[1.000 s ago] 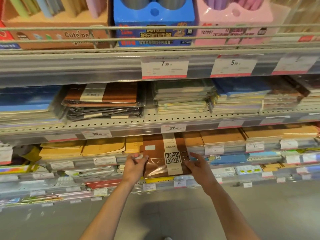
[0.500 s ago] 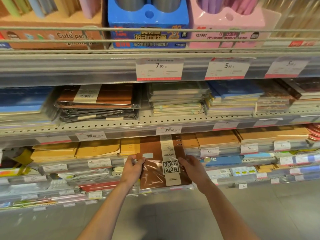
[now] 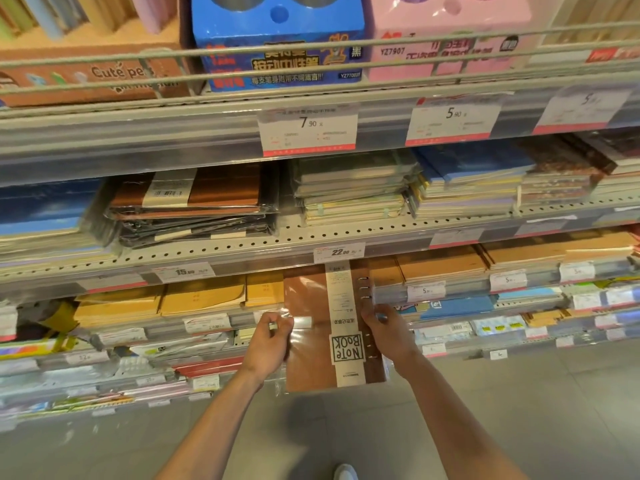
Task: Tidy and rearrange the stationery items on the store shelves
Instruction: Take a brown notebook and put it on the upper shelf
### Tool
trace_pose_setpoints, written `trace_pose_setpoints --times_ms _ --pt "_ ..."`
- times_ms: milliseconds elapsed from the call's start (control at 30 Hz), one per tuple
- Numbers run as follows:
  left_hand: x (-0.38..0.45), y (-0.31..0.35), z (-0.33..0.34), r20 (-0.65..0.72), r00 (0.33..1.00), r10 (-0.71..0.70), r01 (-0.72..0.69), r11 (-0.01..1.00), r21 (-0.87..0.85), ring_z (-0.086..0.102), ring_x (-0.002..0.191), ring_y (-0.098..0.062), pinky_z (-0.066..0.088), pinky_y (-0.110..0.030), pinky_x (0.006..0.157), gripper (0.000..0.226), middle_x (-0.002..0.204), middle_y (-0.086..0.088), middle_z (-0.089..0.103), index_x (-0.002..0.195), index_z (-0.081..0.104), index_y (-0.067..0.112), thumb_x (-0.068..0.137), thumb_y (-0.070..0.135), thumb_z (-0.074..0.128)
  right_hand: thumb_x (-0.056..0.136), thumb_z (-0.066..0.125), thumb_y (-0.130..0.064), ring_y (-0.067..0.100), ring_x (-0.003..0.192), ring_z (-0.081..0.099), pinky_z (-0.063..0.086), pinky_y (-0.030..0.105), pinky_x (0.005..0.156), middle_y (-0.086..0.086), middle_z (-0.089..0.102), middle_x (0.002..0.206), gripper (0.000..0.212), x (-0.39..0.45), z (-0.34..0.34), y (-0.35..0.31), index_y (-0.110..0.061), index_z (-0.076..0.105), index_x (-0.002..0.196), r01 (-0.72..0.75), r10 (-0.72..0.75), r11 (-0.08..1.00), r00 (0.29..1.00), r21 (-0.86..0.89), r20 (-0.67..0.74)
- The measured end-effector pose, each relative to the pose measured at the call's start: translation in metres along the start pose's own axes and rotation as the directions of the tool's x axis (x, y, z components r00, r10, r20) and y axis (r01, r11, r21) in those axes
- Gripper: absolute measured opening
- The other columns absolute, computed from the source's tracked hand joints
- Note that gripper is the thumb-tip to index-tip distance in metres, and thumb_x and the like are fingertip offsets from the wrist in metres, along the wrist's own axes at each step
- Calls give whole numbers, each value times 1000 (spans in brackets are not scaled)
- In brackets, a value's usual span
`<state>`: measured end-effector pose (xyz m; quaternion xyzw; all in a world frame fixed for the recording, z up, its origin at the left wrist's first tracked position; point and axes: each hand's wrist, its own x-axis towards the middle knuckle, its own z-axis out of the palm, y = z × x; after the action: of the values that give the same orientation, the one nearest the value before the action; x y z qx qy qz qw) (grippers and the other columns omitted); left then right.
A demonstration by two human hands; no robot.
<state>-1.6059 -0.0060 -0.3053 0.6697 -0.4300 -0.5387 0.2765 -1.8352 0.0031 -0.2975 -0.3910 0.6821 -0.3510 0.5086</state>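
From the head camera, the left hand (image 3: 268,344) and right hand (image 3: 389,336) each grip a side edge of one brown wrapped notebook (image 3: 313,355), held out in front of the lower shelf (image 3: 450,237), just under the 22.00 price tag (image 3: 339,252). This looks like a pick-and-resort step; next it likely needs lifting onto the matching brown stack (image 3: 194,206) on the shelf above. I count two hands, one held notebook and three white price cards (image 3: 308,131) along the top rail.

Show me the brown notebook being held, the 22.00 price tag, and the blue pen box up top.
brown notebook (image 3: 308,358): head view, bare cover.
22.00 price tag (image 3: 339,252): head view, printed number.
blue pen box (image 3: 277,46): head view, front face.
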Motion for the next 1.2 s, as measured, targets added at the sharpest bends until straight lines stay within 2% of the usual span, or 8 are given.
trace_pose_setpoints --times_ms 200,300,467,600,700,833,1000,1200 --pt "-16 -10 -7 62 998 32 -34 999 38 72 80 -17 59 -38 81 20 91 -3 73 115 49 27 100 39 50 103 49 -28 11 73 74 55 21 53 6 73 95 13 -26 13 13 -18 52 111 -59 65 993 996 100 -60" --pt "-23 -18 -18 107 993 53 -61 995 79 73 78 -11 60 -28 71 19 94 0 74 116 48 27 100 38 49 103 50 -28 15 77 76 59 28 59 7 75 95 17 -47 23 20 -18 53 116 -91 106 987 987 129 -117" --pt "-45 -32 -53 263 950 169 -222 956 190 70 95 -14 59 -26 70 48 112 1 68 121 46 24 88 60 48 101 53 -32 21 79 76 61 40 70 7 76 91 20 -102 56 32 -19 53 116 -107 147 979 960 173 -238" --pt "-67 -42 -94 300 932 205 -264 949 170 70 88 -14 62 -32 69 26 108 1 67 115 48 26 99 46 48 101 55 -28 15 77 75 59 31 66 7 74 96 24 -152 96 30 -15 51 121 -77 148 971 939 228 -311" --pt "-85 -47 -129 319 914 252 -296 950 97 68 91 -13 60 -33 69 11 103 6 68 107 49 36 100 44 47 101 54 -24 5 68 73 52 17 53 3 74 92 18 -186 126 17 -16 52 117 -17 113 965 928 262 -355" --pt "-96 -38 -169 315 918 241 -234 970 -60 72 95 -21 62 -41 73 12 110 -3 71 110 52 33 99 37 53 102 53 -25 10 76 75 53 25 65 -1 77 88 20 -210 154 -14 -17 54 120 59 40 964 932 259 -360" --pt "-113 -14 -216 261 894 365 -338 930 -144 74 86 -8 58 -23 63 14 101 6 75 114 49 32 100 36 51 101 54 -27 9 83 74 52 30 74 -8 78 92 21 -221 176 -58 -21 54 121 189 -108 959 933 213 -343" --pt "-120 23 -247 148 874 462 -441 884 -154 73 86 -11 58 -24 68 17 100 -2 75 112 52 21 99 31 55 100 55 -27 9 81 75 52 28 70 -7 78 89 12 -222 181 -109 -25 56 112 305 -247 940 918 154 -311"
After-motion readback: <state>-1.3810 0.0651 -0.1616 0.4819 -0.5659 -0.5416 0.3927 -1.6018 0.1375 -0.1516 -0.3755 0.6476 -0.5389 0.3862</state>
